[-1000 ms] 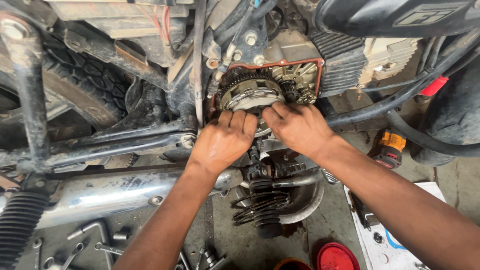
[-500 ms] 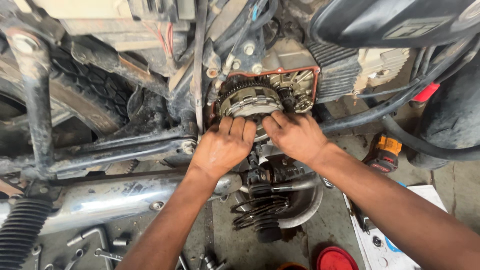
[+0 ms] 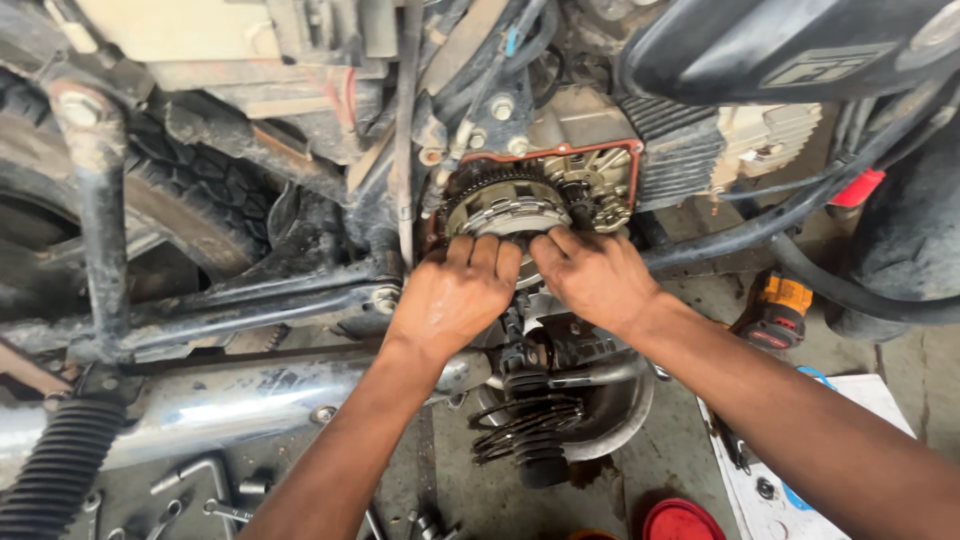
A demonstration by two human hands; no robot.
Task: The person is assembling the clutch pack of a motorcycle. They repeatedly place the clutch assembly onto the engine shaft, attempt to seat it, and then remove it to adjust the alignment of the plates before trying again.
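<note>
A motorcycle engine stands with its side cover off, its red gasket edge showing. Inside sits a round toothed clutch assembly of grey metal. My left hand grips the lower left rim of the clutch, fingers curled over it. My right hand presses on its lower right rim, fingertips touching the plates. Both hands meet side by side just below the clutch centre. Smaller gears show to the right of the clutch.
A chrome exhaust pipe runs along the lower left, with the rear tyre behind the frame tubes. Spanners lie on the floor. An orange power tool, a red lid and a white sheet lie at the right.
Both hands stay on the clutch. The view has shifted slightly, so the engine and hands sit a little lower and more to the right.
</note>
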